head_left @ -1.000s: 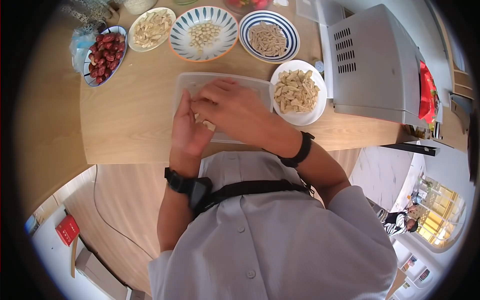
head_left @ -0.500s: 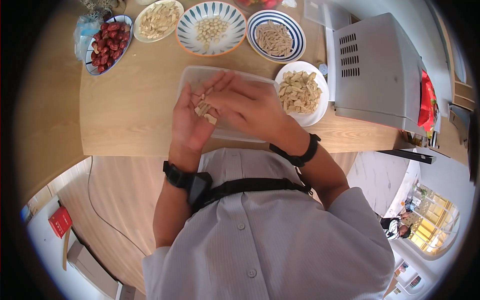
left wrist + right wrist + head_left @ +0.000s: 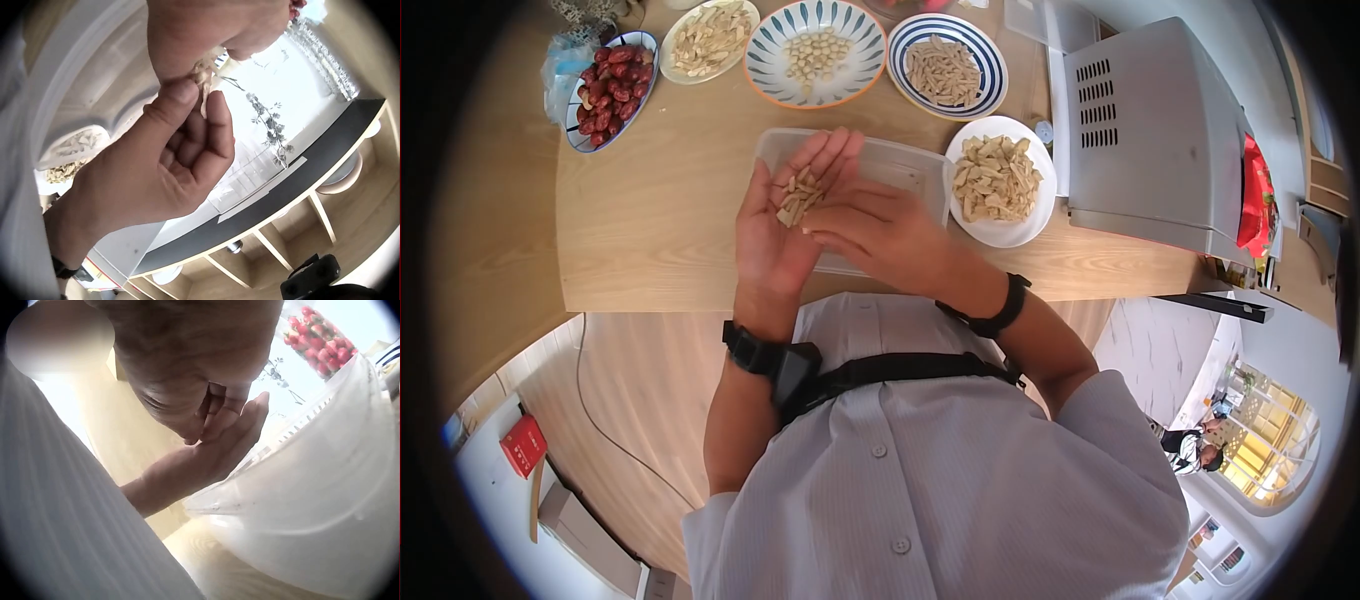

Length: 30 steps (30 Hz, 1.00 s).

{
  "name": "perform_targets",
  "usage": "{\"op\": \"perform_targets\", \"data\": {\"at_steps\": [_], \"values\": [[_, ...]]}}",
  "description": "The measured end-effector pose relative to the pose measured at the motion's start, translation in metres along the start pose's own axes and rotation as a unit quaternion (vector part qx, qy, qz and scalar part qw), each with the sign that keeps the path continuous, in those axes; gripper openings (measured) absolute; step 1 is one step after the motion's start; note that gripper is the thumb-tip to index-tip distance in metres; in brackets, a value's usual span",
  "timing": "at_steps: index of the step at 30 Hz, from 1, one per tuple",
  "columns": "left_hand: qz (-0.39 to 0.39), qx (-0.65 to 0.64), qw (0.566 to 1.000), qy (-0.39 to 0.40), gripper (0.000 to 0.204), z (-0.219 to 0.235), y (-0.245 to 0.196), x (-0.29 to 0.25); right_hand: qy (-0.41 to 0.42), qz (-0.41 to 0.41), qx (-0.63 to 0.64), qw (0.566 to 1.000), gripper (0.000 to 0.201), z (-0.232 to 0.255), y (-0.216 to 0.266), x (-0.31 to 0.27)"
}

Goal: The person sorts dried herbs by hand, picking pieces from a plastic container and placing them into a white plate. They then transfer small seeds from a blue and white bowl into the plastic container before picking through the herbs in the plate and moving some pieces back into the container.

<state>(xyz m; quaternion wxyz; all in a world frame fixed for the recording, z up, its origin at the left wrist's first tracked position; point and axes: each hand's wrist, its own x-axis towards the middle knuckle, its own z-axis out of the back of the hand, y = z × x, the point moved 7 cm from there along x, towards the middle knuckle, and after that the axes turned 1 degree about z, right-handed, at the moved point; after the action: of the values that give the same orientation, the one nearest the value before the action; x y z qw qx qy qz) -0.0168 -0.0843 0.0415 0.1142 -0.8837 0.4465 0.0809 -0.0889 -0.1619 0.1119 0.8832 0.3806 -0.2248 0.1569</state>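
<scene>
My left hand [image 3: 768, 245] is palm up over the near left part of a translucent plastic box [image 3: 905, 165], its fingers extended. A small heap of pale tan dried strips [image 3: 800, 195] lies on that palm and fingers. My right hand [image 3: 895, 230] reaches across from the right, thumb and fingertips at the heap's near edge. In the left wrist view, the right hand's thumb and curled fingers pinch a dried strip [image 3: 204, 97]. The right wrist view has the left hand [image 3: 206, 459] just below the right fingers. A white plate [image 3: 1000, 239] of dried slices stands right of the box.
Behind the box stand a blue-striped plate [image 3: 1000, 75] of thin pieces, a patterned bowl [image 3: 765, 55] of pale round seeds and a pale plate [image 3: 668, 60] of slices. Red dates [image 3: 612, 90] fill a plate at left. A grey appliance [image 3: 1150, 130] bounds the right side.
The left palm has turned up and its fingers have spread, bringing the strips into view. The right hand has drawn back toward the body, off the left fingers.
</scene>
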Motion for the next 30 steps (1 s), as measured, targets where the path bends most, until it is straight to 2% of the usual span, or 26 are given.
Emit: {"op": "perform_targets", "data": {"at_steps": [3,5,7,9,12,18,21,24,27,30], "values": [[0.020,-0.029,0.999,-0.005,0.076,0.001,0.000,-0.002,0.009,-0.075,0.002,0.997,0.021,0.029,-0.014,-0.012],[0.032,-0.040,0.999,-0.011,0.080,0.000,0.001,-0.003,-0.058,-0.155,0.010,0.986,0.018,0.063,-0.030,-0.027],[0.040,-0.032,0.999,-0.014,0.085,-0.004,0.005,-0.003,-0.099,-0.208,-0.077,0.970,0.022,0.098,-0.044,-0.050],[0.049,-0.035,0.998,0.005,0.083,-0.009,0.009,-0.003,-0.105,-0.211,-0.175,0.956,0.023,0.126,-0.054,-0.069],[0.056,-0.040,0.998,0.016,0.083,-0.011,0.011,-0.001,-0.090,-0.261,-0.228,0.934,0.024,0.150,-0.066,-0.093],[0.059,-0.030,0.998,0.003,0.088,-0.014,0.010,-0.003,0.000,-0.244,-0.314,0.918,0.020,0.149,-0.077,-0.090],[0.053,-0.030,0.998,-0.016,0.090,-0.015,0.009,-0.004,-0.097,-0.228,-0.248,0.936,0.022,0.137,-0.065,-0.076],[0.074,-0.036,0.997,0.001,0.092,-0.010,0.014,-0.005,-0.024,-0.094,-0.148,0.984,0.030,0.082,-0.038,-0.031],[0.084,0.005,0.996,-0.010,0.095,-0.014,0.017,-0.007,0.013,0.030,-0.100,0.994,0.031,0.031,-0.002,0.011],[0.075,0.035,0.997,-0.009,0.097,-0.019,0.018,-0.008,0.057,0.047,-0.086,0.994,0.028,0.005,0.008,0.025]]}}
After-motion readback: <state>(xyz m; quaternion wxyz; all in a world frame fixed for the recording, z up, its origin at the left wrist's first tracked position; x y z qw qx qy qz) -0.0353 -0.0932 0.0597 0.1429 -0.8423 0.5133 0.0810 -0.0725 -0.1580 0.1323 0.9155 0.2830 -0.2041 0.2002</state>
